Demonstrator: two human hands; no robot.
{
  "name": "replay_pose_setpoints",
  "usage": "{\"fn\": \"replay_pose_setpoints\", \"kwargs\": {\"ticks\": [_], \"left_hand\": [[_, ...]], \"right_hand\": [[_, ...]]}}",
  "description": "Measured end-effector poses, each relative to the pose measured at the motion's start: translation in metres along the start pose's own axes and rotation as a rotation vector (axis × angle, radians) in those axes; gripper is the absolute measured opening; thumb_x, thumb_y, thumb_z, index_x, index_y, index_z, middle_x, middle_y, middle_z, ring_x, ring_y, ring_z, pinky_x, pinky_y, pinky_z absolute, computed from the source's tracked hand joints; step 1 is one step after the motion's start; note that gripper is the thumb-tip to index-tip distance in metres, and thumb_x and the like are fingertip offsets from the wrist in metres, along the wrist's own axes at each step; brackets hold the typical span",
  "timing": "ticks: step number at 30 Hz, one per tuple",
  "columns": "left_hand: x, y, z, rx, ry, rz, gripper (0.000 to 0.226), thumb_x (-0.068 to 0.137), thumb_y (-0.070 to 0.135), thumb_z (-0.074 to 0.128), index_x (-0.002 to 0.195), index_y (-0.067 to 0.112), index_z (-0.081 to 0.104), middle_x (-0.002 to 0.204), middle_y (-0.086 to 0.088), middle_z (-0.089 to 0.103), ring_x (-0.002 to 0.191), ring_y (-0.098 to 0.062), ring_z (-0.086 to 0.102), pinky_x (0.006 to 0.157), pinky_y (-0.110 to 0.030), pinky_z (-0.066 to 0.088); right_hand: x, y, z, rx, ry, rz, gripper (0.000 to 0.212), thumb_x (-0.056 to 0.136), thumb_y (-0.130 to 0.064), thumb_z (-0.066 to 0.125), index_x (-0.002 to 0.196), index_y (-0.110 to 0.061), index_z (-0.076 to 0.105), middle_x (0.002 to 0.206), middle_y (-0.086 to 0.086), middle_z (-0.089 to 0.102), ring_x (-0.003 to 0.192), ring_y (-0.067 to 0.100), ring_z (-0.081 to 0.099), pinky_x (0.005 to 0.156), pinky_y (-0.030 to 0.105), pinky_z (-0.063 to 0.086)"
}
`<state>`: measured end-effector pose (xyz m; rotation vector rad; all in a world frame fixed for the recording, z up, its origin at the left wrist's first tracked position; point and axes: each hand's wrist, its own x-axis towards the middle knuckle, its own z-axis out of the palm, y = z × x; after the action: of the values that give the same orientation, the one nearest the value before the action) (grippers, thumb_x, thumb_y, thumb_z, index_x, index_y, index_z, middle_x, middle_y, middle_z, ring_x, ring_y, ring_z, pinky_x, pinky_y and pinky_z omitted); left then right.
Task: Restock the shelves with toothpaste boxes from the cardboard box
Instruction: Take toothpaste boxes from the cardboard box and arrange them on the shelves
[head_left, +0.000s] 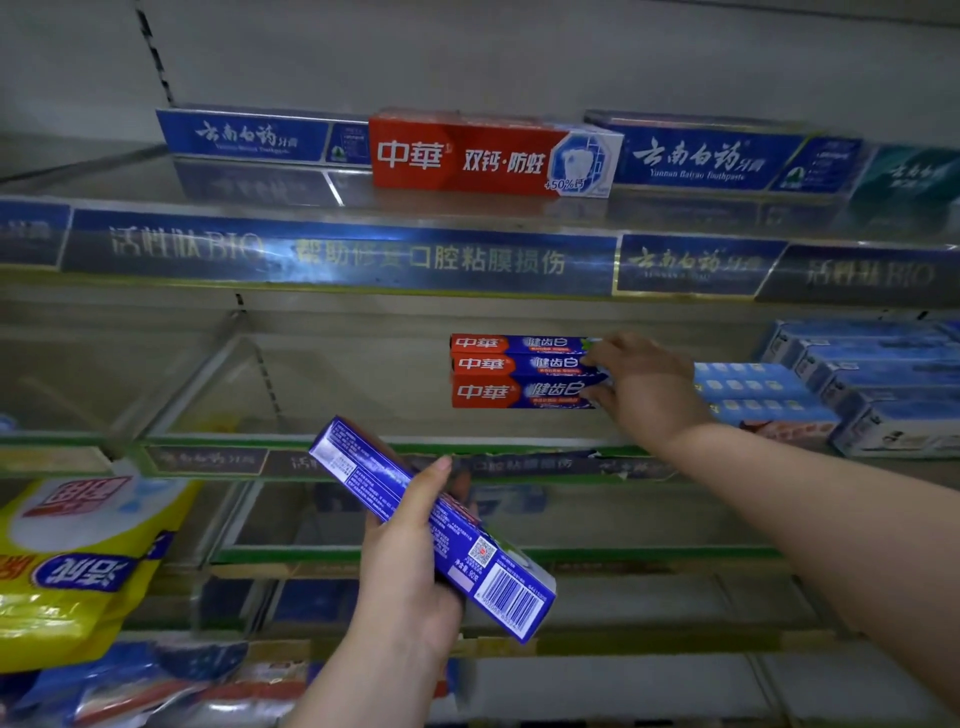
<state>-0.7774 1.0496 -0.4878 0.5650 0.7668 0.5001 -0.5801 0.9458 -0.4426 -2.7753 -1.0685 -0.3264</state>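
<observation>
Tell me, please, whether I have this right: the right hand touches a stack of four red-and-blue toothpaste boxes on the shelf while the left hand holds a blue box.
Not quite: the head view shows three red-and-blue toothpaste boxes in the stack, not four. The right hand does touch its end, and the left hand holds a blue toothpaste box.

Dim, cool light; glare on upper shelf strip (337, 254); soft blur throughout; wide-angle bending at edges.
</observation>
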Motion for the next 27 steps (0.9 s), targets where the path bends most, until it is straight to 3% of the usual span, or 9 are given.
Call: {"fn": "replay_pose_setpoints", "kwargs": {"ticks": [4, 9, 11, 13, 16, 19, 23, 25, 27], "left_hand": [[-0.003, 0.001, 0.002, -0.027, -0.040, 0.012, 0.057, 0.068, 0.022, 0.076, 0.120, 0.013, 0.055, 0.085, -0.010, 0.069, 0.070, -0.022, 0.065, 0.078, -0.040, 0.052], [-0.006, 0.001, 0.007, -0.065, -0.061, -0.013, 0.046, 0.075, 0.022, 0.074, 0.117, 0.016, 0.058, 0.091, -0.007, 0.072, 0.066, -0.017, 0.069, 0.068, -0.035, 0.052], [-0.010, 0.001, 0.009, -0.108, -0.083, -0.020, 0.038, 0.077, 0.021, 0.072, 0.113, 0.017, 0.059, 0.098, -0.006, 0.073, 0.067, -0.015, 0.071, 0.068, -0.034, 0.051], [-0.015, -0.003, 0.012, -0.141, -0.096, -0.031, 0.031, 0.077, 0.019, 0.070, 0.106, 0.018, 0.059, 0.093, -0.006, 0.071, 0.063, -0.016, 0.069, 0.066, -0.034, 0.053], [-0.026, -0.011, 0.019, -0.216, -0.145, -0.086, 0.035, 0.071, 0.015, 0.069, 0.104, 0.016, 0.057, 0.081, -0.010, 0.067, 0.066, -0.022, 0.067, 0.061, -0.037, 0.055], [-0.036, -0.016, 0.028, -0.237, -0.170, -0.147, 0.025, 0.075, 0.013, 0.067, 0.098, 0.012, 0.057, 0.087, -0.015, 0.068, 0.080, -0.029, 0.069, 0.073, -0.048, 0.056], [-0.041, -0.029, 0.034, -0.232, -0.251, -0.158, 0.038, 0.073, 0.017, 0.067, 0.110, 0.011, 0.056, 0.109, -0.026, 0.065, 0.103, -0.041, 0.064, 0.093, -0.060, 0.046], [-0.041, -0.033, 0.038, -0.222, -0.305, -0.114, 0.057, 0.070, 0.018, 0.067, 0.124, 0.011, 0.051, 0.119, -0.027, 0.063, 0.108, -0.041, 0.062, 0.095, -0.061, 0.045], [-0.042, -0.035, 0.041, -0.197, -0.325, -0.052, 0.054, 0.071, 0.016, 0.066, 0.123, 0.014, 0.053, 0.114, -0.020, 0.067, 0.104, -0.034, 0.066, 0.093, -0.056, 0.048]], "right_hand": [[-0.003, -0.003, 0.001, 0.026, 0.004, 0.066, 0.042, 0.093, -0.029, 0.055, 0.133, -0.020, 0.046, 0.133, 0.006, 0.048, 0.121, 0.027, 0.044, 0.096, 0.038, 0.035], [-0.015, -0.010, 0.000, -0.130, 0.004, 0.089, 0.050, 0.092, -0.031, 0.054, 0.139, -0.022, 0.036, 0.152, 0.007, 0.021, 0.136, 0.030, 0.022, 0.107, 0.045, 0.021], [-0.029, -0.015, -0.001, -0.074, 0.156, -0.040, 0.042, 0.089, -0.027, 0.057, 0.128, -0.014, 0.051, 0.141, 0.013, 0.038, 0.126, 0.036, 0.037, 0.098, 0.049, 0.031], [-0.050, -0.022, -0.005, 0.139, 0.243, -0.136, 0.024, 0.087, -0.027, 0.057, 0.105, -0.012, 0.063, 0.109, 0.008, 0.059, 0.101, 0.029, 0.055, 0.083, 0.042, 0.041], [-0.082, -0.042, -0.021, 0.724, -0.262, 0.032, 0.021, 0.090, -0.037, 0.059, 0.092, -0.017, 0.066, 0.075, -0.009, 0.061, 0.069, 0.004, 0.057, 0.066, 0.026, 0.044], [-0.099, -0.049, -0.032, 1.055, -0.696, 0.172, 0.028, 0.083, -0.038, 0.064, 0.100, -0.017, 0.064, 0.081, -0.006, 0.069, 0.066, -0.001, 0.063, 0.059, 0.016, 0.048], [-0.102, -0.030, -0.035, 1.201, -0.823, 0.226, 0.030, 0.077, -0.026, 0.069, 0.103, -0.014, 0.063, 0.098, 0.008, 0.070, 0.080, 0.012, 0.067, 0.073, 0.022, 0.055], [-0.101, -0.019, -0.038, 1.256, -0.803, 0.235, 0.037, 0.075, -0.017, 0.069, 0.111, -0.008, 0.062, 0.103, 0.012, 0.068, 0.081, 0.013, 0.067, 0.073, 0.022, 0.056], [-0.100, -0.009, -0.041, 1.307, -0.763, 0.254, 0.044, 0.075, -0.011, 0.067, 0.117, -0.003, 0.060, 0.107, 0.016, 0.067, 0.082, 0.015, 0.067, 0.075, 0.024, 0.057]]}}
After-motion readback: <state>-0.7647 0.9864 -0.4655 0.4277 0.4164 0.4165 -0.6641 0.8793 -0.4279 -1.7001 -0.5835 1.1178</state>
